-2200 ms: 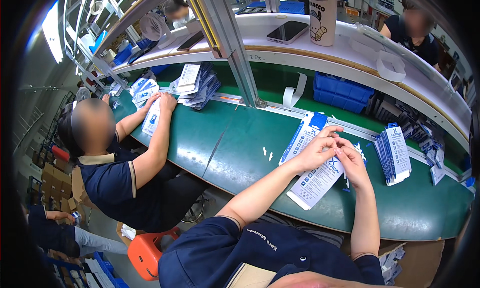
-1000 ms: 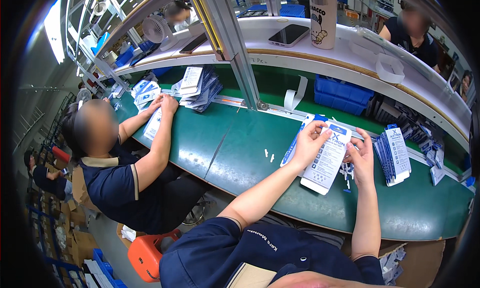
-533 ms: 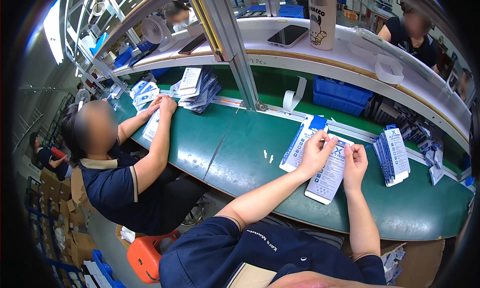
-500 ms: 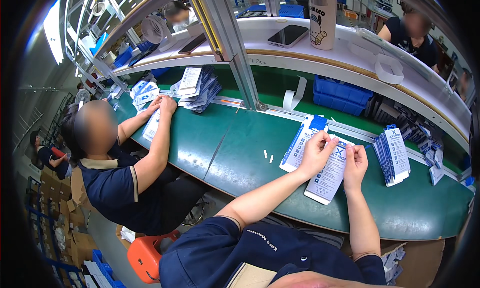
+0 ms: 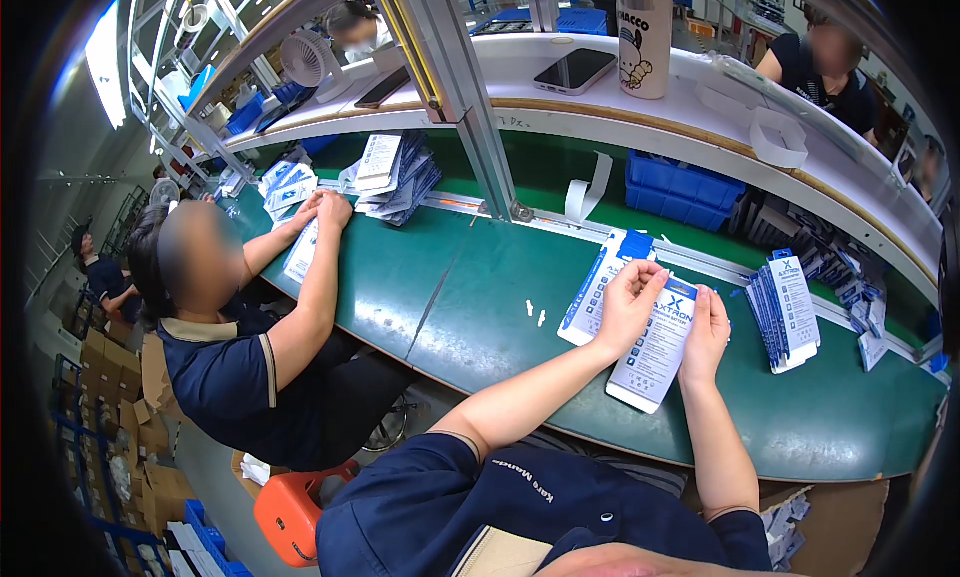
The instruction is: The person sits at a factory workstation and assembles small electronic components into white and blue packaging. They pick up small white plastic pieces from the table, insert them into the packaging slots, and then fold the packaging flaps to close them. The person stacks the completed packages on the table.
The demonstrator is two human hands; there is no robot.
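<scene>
A flat white box with blue print [image 5: 648, 365] tilts toward me above the green table's near side. My left hand [image 5: 628, 305] is closed at its upper left edge, thumb and forefinger pinched together. On the opposite edge my right hand [image 5: 706, 335] is closed too, with the thumb near the top corner. The box's blue top end shows between my hands. Behind my left hand, more white and blue boxes [image 5: 588, 302] lie on the table, partly hidden by the hand and the held box.
A fanned stack of similar boxes [image 5: 797, 317] stands to the right. Small white scraps [image 5: 542, 318] lie left of my hands. A blue bin [image 5: 683, 189] sits under the shelf [image 5: 560, 112]. A co-worker [image 5: 215, 347] at the left handles boxes near another pile [image 5: 400, 182].
My right hand has shifted slightly left and down along the box's edge. The box has turned a little, and more of its blue top end shows.
</scene>
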